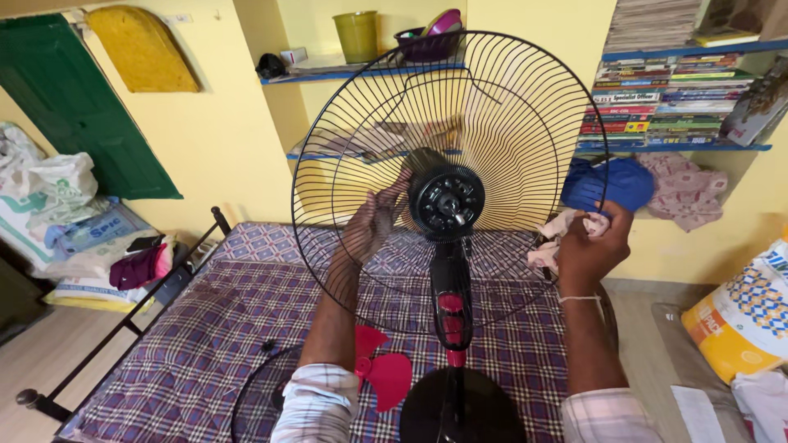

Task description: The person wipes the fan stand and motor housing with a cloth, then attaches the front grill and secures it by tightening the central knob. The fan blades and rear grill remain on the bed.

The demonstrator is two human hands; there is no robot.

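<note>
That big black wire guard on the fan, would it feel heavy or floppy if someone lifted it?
The wire fan guard is mostly thin rods and open air, so probably light for its size. Its rim and radial wires likely keep it springy rather than floppy. The left hand steadies it from behind while the right hand, clutching a cloth, grips the rim, suggesting it wobbles.

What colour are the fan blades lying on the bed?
Red. The fan blades lie beside the left forearm, clearest in the head view.
</note>
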